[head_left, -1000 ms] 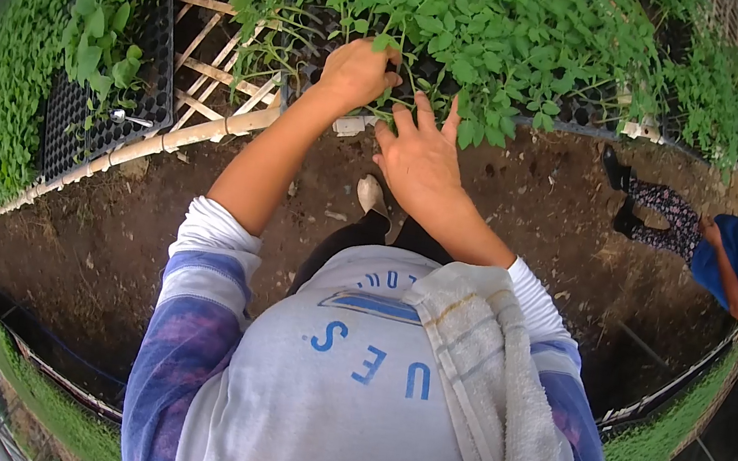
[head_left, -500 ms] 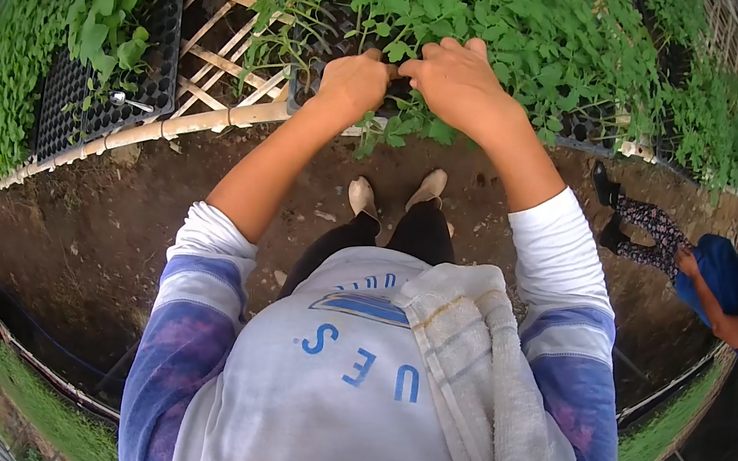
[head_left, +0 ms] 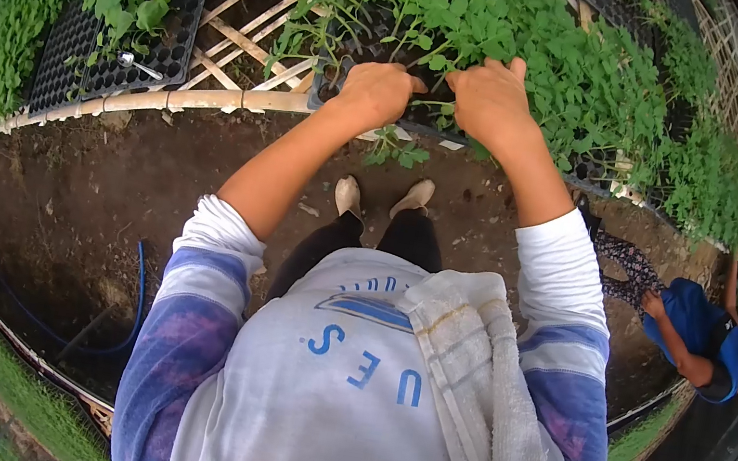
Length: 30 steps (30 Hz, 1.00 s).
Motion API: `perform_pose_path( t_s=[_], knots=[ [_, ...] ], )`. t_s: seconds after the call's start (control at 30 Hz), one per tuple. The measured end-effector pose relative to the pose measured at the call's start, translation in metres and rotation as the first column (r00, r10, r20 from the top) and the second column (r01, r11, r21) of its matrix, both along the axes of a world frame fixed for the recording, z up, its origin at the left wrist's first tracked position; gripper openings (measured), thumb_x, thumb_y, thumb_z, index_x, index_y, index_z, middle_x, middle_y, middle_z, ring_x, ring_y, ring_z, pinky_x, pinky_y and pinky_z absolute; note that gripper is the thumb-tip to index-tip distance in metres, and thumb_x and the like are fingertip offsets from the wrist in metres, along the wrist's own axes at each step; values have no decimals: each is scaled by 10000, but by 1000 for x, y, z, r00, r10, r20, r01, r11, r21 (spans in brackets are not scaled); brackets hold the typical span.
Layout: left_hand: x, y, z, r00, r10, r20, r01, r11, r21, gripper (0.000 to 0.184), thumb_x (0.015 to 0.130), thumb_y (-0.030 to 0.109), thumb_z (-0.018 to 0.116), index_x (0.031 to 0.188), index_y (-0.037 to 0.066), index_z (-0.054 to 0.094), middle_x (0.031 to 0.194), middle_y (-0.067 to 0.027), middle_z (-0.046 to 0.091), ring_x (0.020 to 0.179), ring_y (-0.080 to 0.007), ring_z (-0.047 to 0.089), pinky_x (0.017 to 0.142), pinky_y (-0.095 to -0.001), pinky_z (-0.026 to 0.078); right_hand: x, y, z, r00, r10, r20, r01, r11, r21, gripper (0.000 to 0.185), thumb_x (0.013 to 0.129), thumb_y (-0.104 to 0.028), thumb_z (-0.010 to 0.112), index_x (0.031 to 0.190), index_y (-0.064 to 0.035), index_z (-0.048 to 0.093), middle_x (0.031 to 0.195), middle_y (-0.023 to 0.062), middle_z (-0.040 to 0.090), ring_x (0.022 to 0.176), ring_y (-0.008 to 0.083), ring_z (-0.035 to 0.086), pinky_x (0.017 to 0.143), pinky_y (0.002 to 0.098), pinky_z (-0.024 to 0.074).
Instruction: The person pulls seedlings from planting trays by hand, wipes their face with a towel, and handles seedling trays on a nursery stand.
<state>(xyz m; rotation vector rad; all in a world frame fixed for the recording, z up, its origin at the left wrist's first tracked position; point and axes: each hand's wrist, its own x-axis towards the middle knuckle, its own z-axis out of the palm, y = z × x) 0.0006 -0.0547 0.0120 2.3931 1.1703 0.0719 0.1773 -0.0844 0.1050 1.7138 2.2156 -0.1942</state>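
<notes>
My left hand is closed over the near edge of a black seedling tray, its fingertips pointing right among thin stems. My right hand is curled a short way to the right, at the same tray's front, knuckles among the leaves. Green leafy seedlings crowd the tray beyond both hands. A leafy sprig hangs over the front edge, below and between the hands. What the fingertips pinch is hidden by the hands and leaves.
On the left, a black cell tray carries broader-leaved seedlings and a metal spoon. A bamboo lattice bench with a pale front rail supports the trays. A blue hose lies on the soil. Another person is at the right.
The view has shifted, bringing the bench slightly lower and rightward. My hands stay at the tray front, now slightly farther apart, with the right hand's fingers more curled.
</notes>
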Motion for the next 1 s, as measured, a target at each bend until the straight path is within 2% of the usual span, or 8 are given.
perform_pose_path(
  t_s=[0.13, 0.23, 0.53, 0.67, 0.8, 0.87, 0.93, 1.0],
  knots=[
    [6, 20, -7, 946, 206, 250, -122, 942, -313, 374, 877, 128, 674, 1250, 147, 707, 961, -115, 724, 918, -275, 700, 779, -389, 530, 7, -2, 0, 994, -46, -103, 49, 999, 23, 235, 845, -57, 635, 1018, -139, 770, 935, 94, 739, 1015, 270, 625, 917, 431, 359],
    [5, 28, -12, 752, 504, 425, 107, 542, -833, 266, 949, 91, 634, 1207, 25, 639, 823, -14, 623, 681, -88, 536, 578, -245, 412, 16, -3, 3, 977, -90, -194, 83, 996, -41, 272, 874, -52, 593, 1027, -181, 778, 936, 81, 742, 1021, 267, 624, 940, 445, 345],
    [-1, 23, -19, 773, 357, 525, 220, 624, -749, 174, 968, 68, 603, 1119, 56, 689, 896, 16, 644, 721, -65, 511, 629, -225, 402, 42, 11, 14, 880, -350, -321, 238, 910, -338, 326, 925, -147, 555, 1208, -111, 713, 1168, 147, 698, 1181, 344, 604, 1082, 574, 304],
    [-3, 24, -20, 817, 316, 483, 194, 637, -746, 221, 966, 94, 617, 1173, 64, 688, 942, 22, 667, 770, -73, 528, 696, -242, 433, 48, 32, 7, 877, -343, -336, 225, 911, -345, 299, 890, -96, 549, 1130, -54, 723, 1129, 179, 706, 1077, 391, 646, 977, 491, 464],
    [4, 34, -21, 936, 139, 322, 99, 776, -622, 256, 973, 139, 569, 1189, 33, 655, 950, -57, 689, 870, -182, 608, 811, -344, 489, 39, 43, -16, 859, -147, -490, 183, 983, 27, 337, 823, 21, 503, 1086, -10, 712, 792, 260, 638, 780, 400, 660, 691, 475, 493],
    [10, 36, -16, 965, 2, 263, 109, 907, -408, 255, 954, 135, 545, 1164, 27, 641, 1013, -161, 696, 902, -264, 633, 833, -393, 495, 15, 39, 5, 901, -213, -379, 207, 977, -56, 276, 868, -38, 571, 1099, -27, 723, 942, 219, 687, 908, 369, 663, 793, 445, 498],
    [9, 34, -9, 847, 55, 529, 164, 920, -357, 251, 925, 120, 559, 1143, 16, 627, 1063, -226, 678, 931, -342, 640, 849, -423, 500, 4, 28, 5, 899, 49, -435, 143, 906, 398, 252, 907, -180, 655, 1119, -70, 736, 1140, 138, 687, 1154, 305, 606, 990, 483, 429],
    [10, 46, -12, 922, 46, 385, 72, 955, -287, 340, 905, 117, 597, 1235, 50, 648, 1000, -227, 710, 955, -407, 675, 843, -443, 532, -4, 3, 9, 885, 121, -450, 58, 930, 364, 266, 899, -248, 683, 1111, -99, 744, 1187, 113, 667, 1259, 287, 532, 1064, 563, 336]
  ],
)
